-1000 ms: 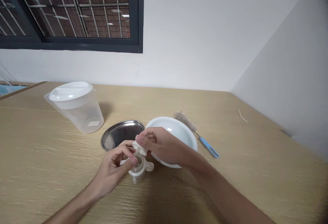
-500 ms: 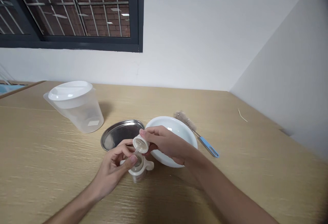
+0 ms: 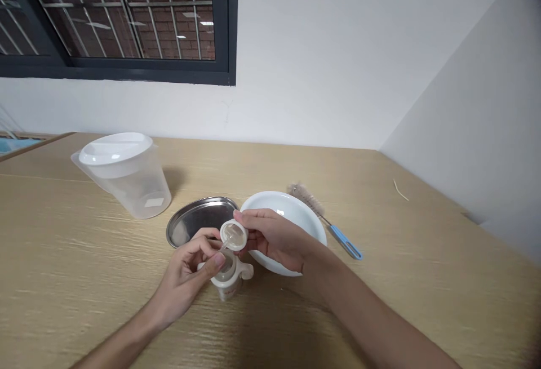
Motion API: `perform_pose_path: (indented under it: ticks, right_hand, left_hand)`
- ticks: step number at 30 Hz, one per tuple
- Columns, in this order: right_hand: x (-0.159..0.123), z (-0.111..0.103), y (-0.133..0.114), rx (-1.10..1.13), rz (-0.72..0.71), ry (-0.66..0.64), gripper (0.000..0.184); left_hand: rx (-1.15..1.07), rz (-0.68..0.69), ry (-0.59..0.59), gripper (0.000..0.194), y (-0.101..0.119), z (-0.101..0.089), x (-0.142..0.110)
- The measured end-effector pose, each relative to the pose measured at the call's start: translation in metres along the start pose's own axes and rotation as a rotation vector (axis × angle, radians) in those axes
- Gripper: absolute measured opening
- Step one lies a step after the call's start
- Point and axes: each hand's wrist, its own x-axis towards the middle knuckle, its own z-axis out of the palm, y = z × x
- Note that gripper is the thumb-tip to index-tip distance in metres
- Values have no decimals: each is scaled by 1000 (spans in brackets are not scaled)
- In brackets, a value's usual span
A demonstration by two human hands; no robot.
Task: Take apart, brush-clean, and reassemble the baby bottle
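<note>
My right hand (image 3: 274, 239) is closed around a white bottle cap (image 3: 234, 235), its hollow underside facing me. A thin clear straw (image 3: 225, 247) runs from the cap's inside down to my left hand (image 3: 186, 267), which pinches it between thumb and fingers. Just below stands a small clear baby bottle (image 3: 228, 289) with a white rim and white side handles, its mouth open. My left thumb overlaps the bottle's rim from view; whether it touches cannot be told. The far ends of my left fingers are partly hidden.
An oval steel tray (image 3: 180, 227) and a white bowl (image 3: 313, 234) lie just behind my hands. A bottle brush (image 3: 344, 241) with a blue handle rests right of the bowl. Back left stands a lidded translucent pitcher (image 3: 143, 189). A pale thin strip (image 3: 400, 190) lies far right.
The cap has shifted slightly right and turned its underside more toward me, along with my right hand. My left hand stays nearly in place, still pinching the straw.
</note>
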Motion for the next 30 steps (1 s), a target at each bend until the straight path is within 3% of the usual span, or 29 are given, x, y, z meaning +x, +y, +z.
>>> perform_pose_path:
  ticks: [8, 13, 16, 21, 25, 30]
  right_hand:
    - [1, 0, -2, 39, -6, -9, 34]
    - [0, -11, -13, 63, -149, 70, 27]
    - [-10, -21, -26, -187, -277, 151, 34]
    - [-31, -37, -44, -952, -316, 292, 35]
    - [-33, -46, -41, -1144, -210, 446, 36]
    - [-31, -48, -37, -1298, -194, 491, 34]
  left_hand:
    - [3, -19, 5, 27, -2, -2, -1]
    - [51, 7, -7, 27, -1, 0, -3]
    - [79, 16, 5, 27, -1, 1, -4]
    - [52, 11, 8, 25, -3, 0, -5]
    - [40, 1, 1, 24, -4, 0, -5]
    - [46, 4, 6, 27, -2, 1, -3]
